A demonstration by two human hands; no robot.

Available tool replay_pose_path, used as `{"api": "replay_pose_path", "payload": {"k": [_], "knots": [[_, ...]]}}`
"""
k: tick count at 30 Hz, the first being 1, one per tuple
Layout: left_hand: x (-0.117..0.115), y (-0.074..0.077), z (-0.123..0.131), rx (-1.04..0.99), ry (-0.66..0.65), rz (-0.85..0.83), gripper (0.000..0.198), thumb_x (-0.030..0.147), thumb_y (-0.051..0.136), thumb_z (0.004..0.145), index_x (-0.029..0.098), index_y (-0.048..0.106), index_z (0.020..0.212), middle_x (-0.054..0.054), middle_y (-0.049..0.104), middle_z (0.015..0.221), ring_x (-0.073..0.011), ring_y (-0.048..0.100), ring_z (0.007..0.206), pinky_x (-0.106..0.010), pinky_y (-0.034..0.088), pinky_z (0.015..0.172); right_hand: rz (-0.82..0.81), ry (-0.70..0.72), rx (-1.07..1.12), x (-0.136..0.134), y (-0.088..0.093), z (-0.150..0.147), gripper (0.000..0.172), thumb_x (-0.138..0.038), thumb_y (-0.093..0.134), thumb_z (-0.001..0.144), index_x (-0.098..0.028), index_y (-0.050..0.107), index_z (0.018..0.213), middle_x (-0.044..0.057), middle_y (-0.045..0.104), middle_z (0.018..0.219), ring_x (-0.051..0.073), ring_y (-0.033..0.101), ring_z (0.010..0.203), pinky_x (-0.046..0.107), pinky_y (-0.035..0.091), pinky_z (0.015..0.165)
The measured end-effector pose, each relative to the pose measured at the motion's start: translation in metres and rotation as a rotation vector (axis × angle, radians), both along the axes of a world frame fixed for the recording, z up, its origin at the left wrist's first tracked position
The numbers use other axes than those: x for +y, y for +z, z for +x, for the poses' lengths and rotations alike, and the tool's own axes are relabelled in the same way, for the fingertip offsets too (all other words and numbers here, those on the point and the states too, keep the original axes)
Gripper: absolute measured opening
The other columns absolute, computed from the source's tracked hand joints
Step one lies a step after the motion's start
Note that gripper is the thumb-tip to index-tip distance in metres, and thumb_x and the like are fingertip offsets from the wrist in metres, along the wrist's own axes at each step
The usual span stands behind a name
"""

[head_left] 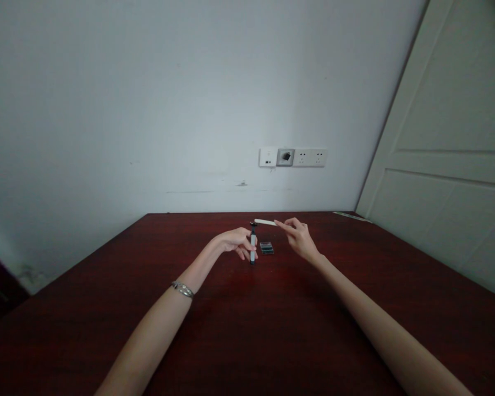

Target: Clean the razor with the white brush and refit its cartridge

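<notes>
My left hand (238,242) is closed around a razor (253,247) with a white and dark handle, held upright with its dark head at the top. In my right hand (299,235) is a slim white stick (265,222), gripped near its right end with the index finger stretched along it. The stick's left tip is right by the razor head; whether they touch I cannot tell. Between the hands a small clear case (267,248) with dark contents lies on the table. Its contents are too small to make out.
The dark red wooden table (247,341) reaches back to a pale wall (190,110). Wall sockets (309,158) and a black plug (286,157) are above the table's back edge. A white panelled door (449,165) stands at the right, near a flat strip (352,216) on the table.
</notes>
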State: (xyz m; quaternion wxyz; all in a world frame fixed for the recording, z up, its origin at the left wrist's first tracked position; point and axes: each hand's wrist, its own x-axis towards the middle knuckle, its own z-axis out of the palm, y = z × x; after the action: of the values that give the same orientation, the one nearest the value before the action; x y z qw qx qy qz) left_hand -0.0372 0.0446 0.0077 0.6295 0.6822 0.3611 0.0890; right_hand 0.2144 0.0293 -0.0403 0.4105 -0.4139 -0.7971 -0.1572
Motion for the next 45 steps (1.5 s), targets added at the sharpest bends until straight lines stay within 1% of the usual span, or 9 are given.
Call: {"api": "replay_pose_path", "payload": {"k": [8, 12, 15, 18, 23, 29, 33, 38, 45], "knots": [[-0.001, 0.0, 0.0, 0.025, 0.039, 0.011, 0.029, 0.018, 0.072, 0.06, 0.015, 0.047, 0.075, -0.01, 0.071, 0.074, -0.0222, 0.068, 0.062, -0.022, 0.05, 0.043, -0.021, 0.047, -0.001, -0.002, 0.004, -0.011, 0.047, -0.011, 0.038, 0.088, -0.033, 0.049, 0.129, 0.006, 0.053, 0.096, 0.017, 0.052, 0.092, 0.035, 0.037, 0.083], [-0.002, 0.002, -0.003, 0.034, 0.054, 0.022, 0.029, 0.017, 0.071, 0.061, 0.015, 0.047, 0.076, -0.01, 0.071, 0.074, -0.0221, 0.068, 0.064, -0.022, 0.05, 0.045, -0.046, -0.005, 0.004, 0.004, -0.004, 0.005, 0.048, -0.01, 0.038, 0.087, -0.032, 0.05, 0.128, 0.006, 0.053, 0.093, 0.016, 0.053, 0.086, 0.034, 0.04, 0.079], [0.0, 0.0, -0.005, 0.038, 0.104, 0.061, 0.027, 0.014, 0.069, 0.063, 0.015, 0.046, 0.078, -0.01, 0.07, 0.073, -0.0215, 0.068, 0.064, -0.021, 0.05, 0.046, -0.069, 0.007, 0.106, 0.006, -0.004, 0.014, 0.044, -0.014, 0.038, 0.088, -0.029, 0.053, 0.126, 0.006, 0.053, 0.091, 0.015, 0.054, 0.081, 0.031, 0.044, 0.074], [0.003, -0.004, -0.004, -0.002, 0.187, 0.144, 0.023, 0.013, 0.065, 0.066, 0.015, 0.045, 0.079, -0.009, 0.07, 0.073, -0.0199, 0.068, 0.063, -0.021, 0.05, 0.047, -0.125, 0.095, 0.297, 0.0, 0.006, 0.002, 0.04, -0.024, 0.04, 0.089, -0.025, 0.054, 0.126, 0.005, 0.051, 0.085, 0.015, 0.054, 0.074, 0.03, 0.047, 0.068], [0.003, -0.007, -0.002, -0.019, 0.297, 0.246, 0.02, 0.011, 0.06, 0.07, 0.015, 0.043, 0.08, -0.007, 0.068, 0.07, -0.0169, 0.066, 0.058, -0.021, 0.051, 0.045, -0.49, 0.27, 0.725, -0.017, 0.022, -0.046, 0.051, -0.045, 0.05, 0.081, -0.023, 0.05, 0.127, 0.0, 0.048, 0.075, 0.007, 0.039, 0.042, 0.023, 0.039, 0.035], [0.004, -0.005, -0.003, -0.035, 0.291, 0.335, 0.024, 0.013, 0.064, 0.069, 0.015, 0.045, 0.083, -0.006, 0.067, 0.07, -0.0139, 0.065, 0.056, -0.018, 0.05, 0.045, -0.826, 0.419, 1.115, -0.035, 0.024, -0.078, 0.042, -0.053, 0.057, 0.071, -0.018, 0.056, 0.094, -0.005, 0.045, 0.062, 0.004, 0.034, 0.042, 0.014, 0.022, 0.029], [0.005, -0.005, -0.002, -0.044, 0.26, 0.379, 0.022, 0.014, 0.062, 0.07, 0.015, 0.045, 0.083, -0.006, 0.066, 0.072, -0.015, 0.065, 0.058, -0.02, 0.051, 0.044, -0.917, 0.411, 1.101, -0.051, 0.023, -0.085, 0.039, -0.052, 0.059, 0.07, -0.019, 0.053, 0.089, -0.006, 0.047, 0.057, 0.005, 0.034, 0.042, 0.012, 0.019, 0.031], [0.003, -0.004, -0.001, -0.036, 0.23, 0.405, 0.021, 0.013, 0.06, 0.069, 0.014, 0.045, 0.084, -0.008, 0.066, 0.076, -0.0159, 0.065, 0.059, -0.021, 0.051, 0.043, -0.872, 0.423, 1.103, -0.057, 0.024, -0.09, 0.04, -0.052, 0.058, 0.07, -0.02, 0.051, 0.091, -0.007, 0.046, 0.053, 0.005, 0.032, 0.04, 0.013, 0.019, 0.03], [0.004, -0.002, -0.002, -0.024, 0.23, 0.435, 0.019, 0.011, 0.057, 0.07, 0.015, 0.044, 0.083, -0.008, 0.065, 0.074, -0.0167, 0.065, 0.059, -0.021, 0.05, 0.041, -0.921, 0.405, 1.097, -0.065, 0.005, -0.101, 0.04, -0.054, 0.055, 0.072, -0.02, 0.051, 0.092, -0.008, 0.043, 0.054, 0.005, 0.03, 0.039, 0.014, 0.021, 0.029]]}}
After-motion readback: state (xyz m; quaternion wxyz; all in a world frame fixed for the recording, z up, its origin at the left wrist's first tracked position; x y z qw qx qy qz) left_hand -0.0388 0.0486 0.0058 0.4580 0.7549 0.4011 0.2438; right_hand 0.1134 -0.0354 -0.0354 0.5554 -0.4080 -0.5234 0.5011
